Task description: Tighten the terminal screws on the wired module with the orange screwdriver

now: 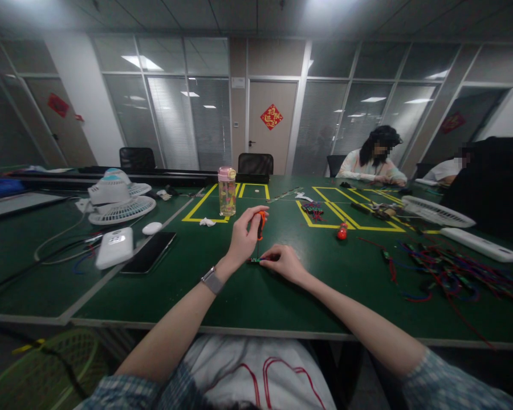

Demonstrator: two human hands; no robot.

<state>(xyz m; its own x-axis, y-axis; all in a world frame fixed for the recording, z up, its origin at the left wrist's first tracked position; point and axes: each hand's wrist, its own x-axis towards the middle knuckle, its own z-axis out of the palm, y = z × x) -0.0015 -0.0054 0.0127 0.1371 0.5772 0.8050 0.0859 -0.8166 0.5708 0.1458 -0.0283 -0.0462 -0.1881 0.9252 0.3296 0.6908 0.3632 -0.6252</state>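
My left hand point(244, 232) grips an orange and black screwdriver point(261, 226), held upright with its shaft pointing down. The tip meets a small green circuit board point(255, 260) lying on the table in front of me. My right hand point(283, 262) is closed at the board's right end, thumb and fingers pinching its edge or the wires there; which of these I cannot tell. Thin red wire shows at the board's left end. A watch sits on my left wrist.
To the right lies a tangle of wired boards point(448, 273), with a small red object point(342, 231) beyond. A pink-lidded bottle point(227, 193) stands ahead. At left are a phone point(149, 253), a white power bank point(115, 248) and a fan point(119, 199). Another person point(374, 156) sits across the table.
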